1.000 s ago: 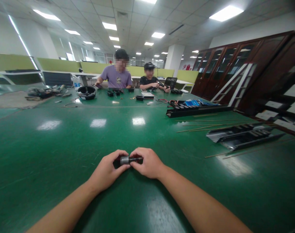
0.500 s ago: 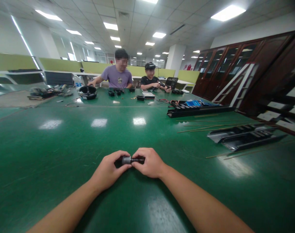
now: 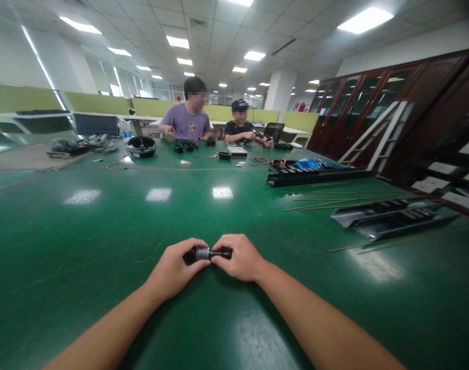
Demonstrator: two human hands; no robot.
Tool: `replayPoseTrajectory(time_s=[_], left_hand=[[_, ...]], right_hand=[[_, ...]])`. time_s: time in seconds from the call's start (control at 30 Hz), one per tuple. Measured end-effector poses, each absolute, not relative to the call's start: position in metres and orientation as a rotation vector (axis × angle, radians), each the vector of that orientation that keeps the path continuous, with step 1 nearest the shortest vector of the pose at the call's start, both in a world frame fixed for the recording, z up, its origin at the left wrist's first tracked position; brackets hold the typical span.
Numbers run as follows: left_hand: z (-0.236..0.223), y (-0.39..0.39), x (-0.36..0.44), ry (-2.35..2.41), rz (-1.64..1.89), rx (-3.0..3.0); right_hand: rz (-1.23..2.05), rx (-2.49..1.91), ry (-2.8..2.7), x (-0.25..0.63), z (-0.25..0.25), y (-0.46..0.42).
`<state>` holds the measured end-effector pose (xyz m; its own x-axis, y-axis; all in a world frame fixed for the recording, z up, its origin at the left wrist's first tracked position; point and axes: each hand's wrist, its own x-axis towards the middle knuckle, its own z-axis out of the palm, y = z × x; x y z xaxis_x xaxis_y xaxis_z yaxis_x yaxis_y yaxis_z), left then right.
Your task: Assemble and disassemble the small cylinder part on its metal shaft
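Between my hands, low over the green table (image 3: 114, 241), lies a small cylindrical metal part (image 3: 202, 254), grey and wide at its left end, with a thin dark ribbed shaft to the right. My left hand (image 3: 179, 264) curls its thumb and fingers round the wide grey end. Thumb and fingers of my right hand (image 3: 238, 258) close on the thin shaft. The two hands almost touch at the fingertips. The far right tip of the part is hidden behind my right fingers, and I cannot make out its exact kind.
Black metal channels (image 3: 396, 221) and thin brass-coloured rods (image 3: 334, 200) lie on the right. Farther back are a longer black channel (image 3: 322, 176), small black trays (image 3: 224, 155) and a black headset (image 3: 141, 147). Two people (image 3: 188, 121) sit across the table; a stepladder (image 3: 388, 136) stands at right.
My hands keep their grip on the metal part, with only slight finger movement. The view has shifted a little. The person in purple reached to the headset, then drew that hand back.
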<state>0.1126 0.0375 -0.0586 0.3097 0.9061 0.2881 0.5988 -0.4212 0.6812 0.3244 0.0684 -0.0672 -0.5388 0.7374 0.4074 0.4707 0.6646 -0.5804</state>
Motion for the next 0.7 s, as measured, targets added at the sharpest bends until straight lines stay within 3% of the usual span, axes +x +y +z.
replayPoseTrajectory(time_s=[0.7], left_hand=[[-0.06,0.0382,0.1104,1.353,0.923,2.079]], right_hand=[[0.53,-0.936,-2.218,0.3253,-0.0672,0.0683]])
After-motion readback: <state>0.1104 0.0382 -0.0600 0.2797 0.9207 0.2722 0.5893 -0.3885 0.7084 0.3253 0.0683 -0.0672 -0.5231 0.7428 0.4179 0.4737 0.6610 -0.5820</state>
